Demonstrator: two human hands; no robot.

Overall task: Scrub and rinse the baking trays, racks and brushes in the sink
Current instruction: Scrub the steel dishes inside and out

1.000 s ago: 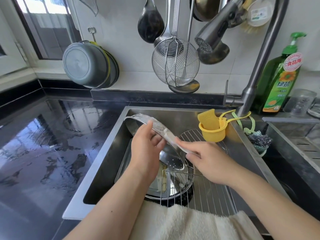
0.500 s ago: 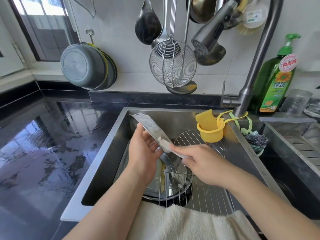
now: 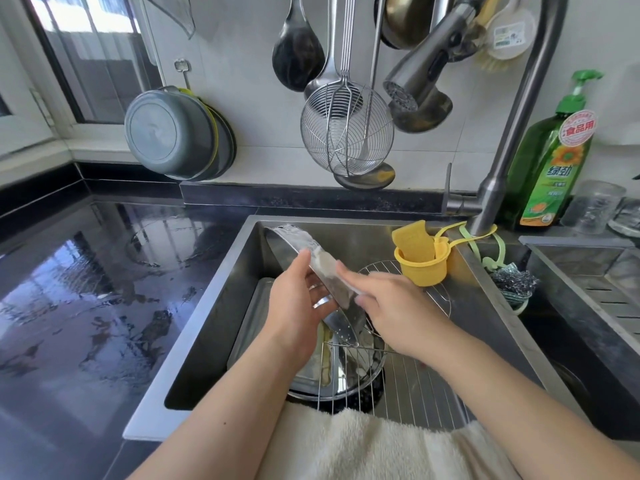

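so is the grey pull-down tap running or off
Off: no water falls from the grey tap's spray head above the steel sink.

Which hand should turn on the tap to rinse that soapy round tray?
Probably the right hand. It is on the faucet side, nearer the lever, and only presses a cloth on the round tray. The left hand grips and props up the tray, so letting go might drop it.

Perforated steel tray [image 3: 313, 252] tilted on edge over wire rack [image 3: 412, 379] in sink [image 3: 214, 306].
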